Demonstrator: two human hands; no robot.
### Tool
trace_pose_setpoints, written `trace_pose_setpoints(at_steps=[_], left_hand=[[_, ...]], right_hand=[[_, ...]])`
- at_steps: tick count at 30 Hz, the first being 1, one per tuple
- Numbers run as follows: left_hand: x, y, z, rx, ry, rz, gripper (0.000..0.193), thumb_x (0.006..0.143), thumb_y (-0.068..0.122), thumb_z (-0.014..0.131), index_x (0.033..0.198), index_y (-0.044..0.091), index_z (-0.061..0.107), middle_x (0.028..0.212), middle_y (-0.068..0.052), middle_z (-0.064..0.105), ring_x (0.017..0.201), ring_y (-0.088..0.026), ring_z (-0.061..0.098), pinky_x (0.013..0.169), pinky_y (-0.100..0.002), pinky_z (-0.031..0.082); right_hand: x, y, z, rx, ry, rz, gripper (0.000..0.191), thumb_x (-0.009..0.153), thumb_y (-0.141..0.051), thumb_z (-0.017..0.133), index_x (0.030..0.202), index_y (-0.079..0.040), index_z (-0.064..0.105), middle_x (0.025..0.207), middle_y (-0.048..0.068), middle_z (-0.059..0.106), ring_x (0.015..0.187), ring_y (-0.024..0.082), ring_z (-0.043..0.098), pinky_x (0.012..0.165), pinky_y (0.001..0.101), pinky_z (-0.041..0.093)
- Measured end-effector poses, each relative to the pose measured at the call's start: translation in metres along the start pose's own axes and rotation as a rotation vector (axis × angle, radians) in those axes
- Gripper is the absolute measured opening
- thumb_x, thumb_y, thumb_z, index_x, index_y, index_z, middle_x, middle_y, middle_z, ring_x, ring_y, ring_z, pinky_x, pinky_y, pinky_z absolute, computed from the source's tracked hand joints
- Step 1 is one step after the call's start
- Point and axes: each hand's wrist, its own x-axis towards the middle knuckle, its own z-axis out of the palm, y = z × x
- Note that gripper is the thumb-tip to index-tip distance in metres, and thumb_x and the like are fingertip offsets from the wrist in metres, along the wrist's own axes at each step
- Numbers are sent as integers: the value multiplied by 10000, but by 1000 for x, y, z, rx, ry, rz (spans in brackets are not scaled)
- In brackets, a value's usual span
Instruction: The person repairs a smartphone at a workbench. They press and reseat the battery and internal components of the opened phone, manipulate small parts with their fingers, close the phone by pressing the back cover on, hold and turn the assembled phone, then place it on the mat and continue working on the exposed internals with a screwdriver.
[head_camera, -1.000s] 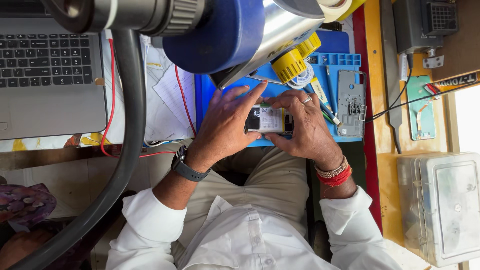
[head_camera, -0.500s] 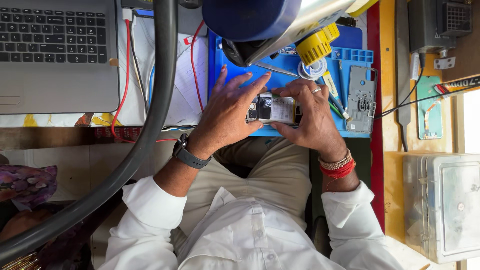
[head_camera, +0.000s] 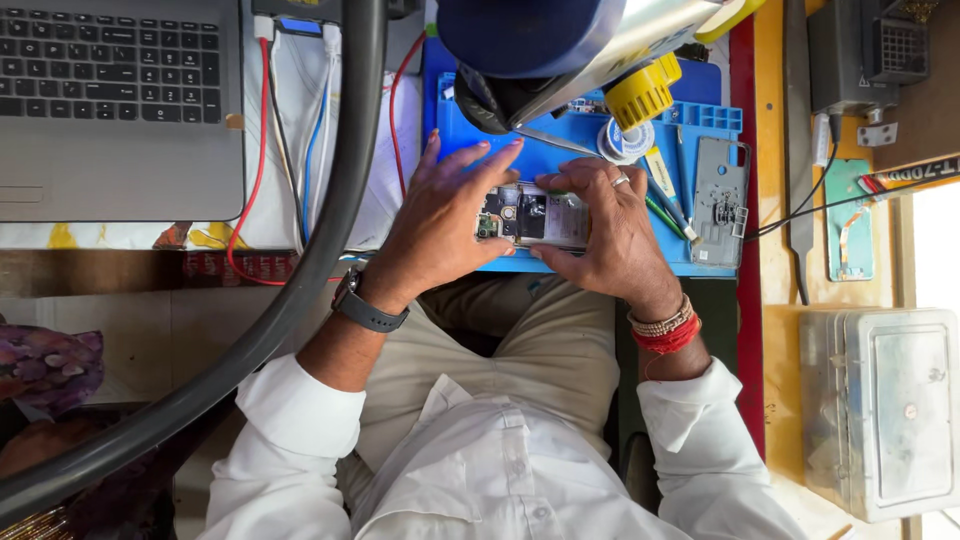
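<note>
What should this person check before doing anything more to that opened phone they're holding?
1. Both hands on phone: left hand and right hand grip the opened phone at its ends: ok.
2. Phone over the blue mat: ok.
3. Insides uncovered: ok.
4. Removed grey frame lies apart on the mat: ok.
5. Tweezers within reach: ok.
6. Loose screws: cannot tell.

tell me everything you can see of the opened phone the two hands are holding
The small rectangular opened phone lies flat and crosswise on the blue work mat, back cover off. Its inside shows dark and metallic parts toward the left hand and a pale, shiny panel toward the right hand. Both hands grip its ends, and their fingers cover its edges.
</note>
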Motion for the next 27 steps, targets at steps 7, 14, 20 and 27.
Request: trace_pose_setpoints(at_steps=[7, 14, 20, 27], left_hand=[[-5, -18, -10, 14, -44, 2, 1091, 703, 323, 935, 1572, 124, 307, 1329, 23, 708, 1460, -303, 380, 1227, -639, 146], [-9, -23, -12, -8, -32, -2, 1095, 709, 388, 929, 1575, 123, 313, 1328, 39, 710, 1497, -273, 354, 1261, -593, 165], [-3, -23, -17, 52, 23, -11, 1071, 639, 383, 947, 1539, 138, 422, 1434, -63, 632, 1475, -305, 353, 1246, -566, 199], [-20, -30, -15, -29, -7, 42, 987, 753, 287, 899, 1560, 68, 376, 1415, -10, 666, 1521, -260, 341, 1270, -540, 191]], right_hand=[[8, -1, 7, -1, -16, -27, 758, 648, -262, 940, 1267, -68, 547, 1288, 82, 650, 1266, 282, 578, 1036, 479, 345], [17, -9, 16, -22, -50, -39, 744, 657, -257, 930, 1270, -78, 547, 1300, 73, 662, 1273, 289, 579, 1015, 490, 346], [30, -15, 9, -55, -70, -56, 715, 717, -281, 904, 1322, -91, 575, 1319, 79, 645, 1260, 291, 584, 1020, 499, 355], [27, -31, 21, -75, -74, -106, 522, 759, -307, 866, 1241, -166, 721, 1340, 37, 655, 1272, 282, 579, 1007, 471, 378]])
